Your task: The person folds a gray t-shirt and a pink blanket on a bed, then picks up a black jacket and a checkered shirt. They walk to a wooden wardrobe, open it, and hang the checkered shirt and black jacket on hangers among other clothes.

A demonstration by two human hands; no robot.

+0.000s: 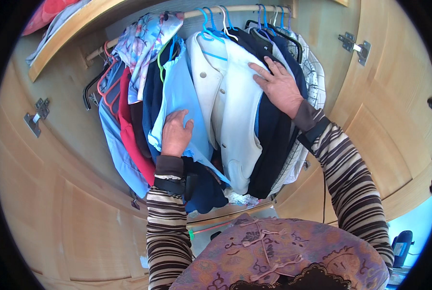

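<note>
My left hand (176,133) rests against a light blue garment (181,90) on the rod, its thumb apart from the fingers. A white sleeveless vest with metal snap buttons (239,98) hangs on a blue hanger (203,21) to the right of it. My right hand (279,85) lies with spread fingers on the vest's shoulder edge and the dark jacket (274,145) behind it. A floral cloth (148,40) is draped over the rod and the clothes on the left.
Several garments crowd the wooden rod (194,13), including a red garment (129,123) and a white checked shirt (315,87). Wooden wardrobe doors (92,224) stand wide on both sides, with metal hinges (355,47). Folded textiles lie on a shelf (61,38) at upper left.
</note>
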